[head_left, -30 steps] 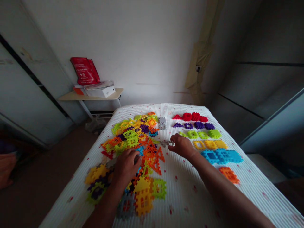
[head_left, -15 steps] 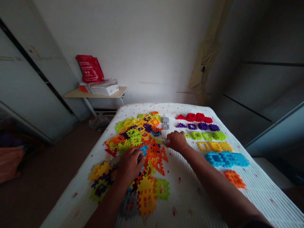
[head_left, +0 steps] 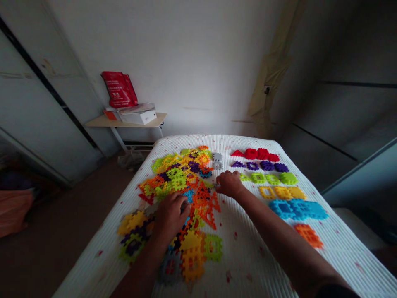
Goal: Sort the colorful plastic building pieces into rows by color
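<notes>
Nearest, two bare forearms reach in from the bottom of the frame onto a white ribbed bed mattress [head_left: 248, 256] w/ small red specks. L hand [head_left: 170, 217] sits lower center, curled down over a heap of interlocking plastic waffle blocks [head_left: 176, 182]; its fingers [head_left: 182, 203] rest on the pcs, but whether it grips any is hard to tell. R hand [head_left: 228, 184] is just right of the heap, fingers drawn together, pinching a small grey block [head_left: 216, 186] at the fingertips.

The heap is mixed colors: orange triangles [head_left: 207, 207] beside L hand, w/ yellow, lime and grey pcs spread below it toward the bottom of the frame. Two grey pcs [head_left: 217, 160] lie at its upper right edge.

Right of R hand, sorted rows run across the bed, far to near: red [head_left: 254, 154], purple [head_left: 266, 166], green [head_left: 268, 179], yellow [head_left: 281, 192], blue [head_left: 297, 209], w/ an orange pc [head_left: 308, 236] lowest.

Beyond the bed, upper left, a small table [head_left: 125, 121] holds a white box [head_left: 138, 117] and a red bag [head_left: 119, 89], against a white wall [head_left: 192, 62].
</notes>
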A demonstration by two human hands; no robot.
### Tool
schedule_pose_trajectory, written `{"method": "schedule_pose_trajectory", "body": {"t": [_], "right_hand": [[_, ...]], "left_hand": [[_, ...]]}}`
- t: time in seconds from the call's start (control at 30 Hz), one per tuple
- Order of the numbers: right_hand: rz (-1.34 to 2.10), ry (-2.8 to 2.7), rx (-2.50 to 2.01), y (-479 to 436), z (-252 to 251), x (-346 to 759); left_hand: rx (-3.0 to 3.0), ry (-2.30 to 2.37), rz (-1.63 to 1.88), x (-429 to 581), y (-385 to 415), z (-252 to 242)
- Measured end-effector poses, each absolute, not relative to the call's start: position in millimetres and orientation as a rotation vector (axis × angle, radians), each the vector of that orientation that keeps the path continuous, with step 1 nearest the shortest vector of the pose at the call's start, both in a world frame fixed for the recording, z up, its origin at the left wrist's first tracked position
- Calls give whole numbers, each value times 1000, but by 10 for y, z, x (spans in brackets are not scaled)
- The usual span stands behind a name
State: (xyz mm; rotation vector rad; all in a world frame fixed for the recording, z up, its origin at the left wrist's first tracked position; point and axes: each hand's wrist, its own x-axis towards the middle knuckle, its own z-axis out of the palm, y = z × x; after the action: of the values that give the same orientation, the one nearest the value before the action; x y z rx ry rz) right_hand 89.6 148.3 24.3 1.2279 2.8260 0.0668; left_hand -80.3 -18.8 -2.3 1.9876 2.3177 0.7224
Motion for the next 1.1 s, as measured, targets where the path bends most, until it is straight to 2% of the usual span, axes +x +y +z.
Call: {"method": "schedule_pose_trajectory", "body": {"t": [0.4,0.63,0.7,0.77,0.97,1.1], "right_hand": [[59,2836,1219,1463,287,872],[102,3054,1359,1334,380,1054],[93,3205,1289,1255,326,1153],[73,3319,1165,1160,235,1250],[73,3497,882,905,-42,1456],[76,3523,815,842,-135,1532]], "left_hand": [[1962,2294,794,-789,-198,-22],[1528,2247,1371,-1063,-230,26],[1469,2246,1409,-1161,-281,94],[1533,2247,1258,-1203,-337,192],[1850,2329,505,-1014,-351,406],[1849,2396,303,-919,-260,368]]}}
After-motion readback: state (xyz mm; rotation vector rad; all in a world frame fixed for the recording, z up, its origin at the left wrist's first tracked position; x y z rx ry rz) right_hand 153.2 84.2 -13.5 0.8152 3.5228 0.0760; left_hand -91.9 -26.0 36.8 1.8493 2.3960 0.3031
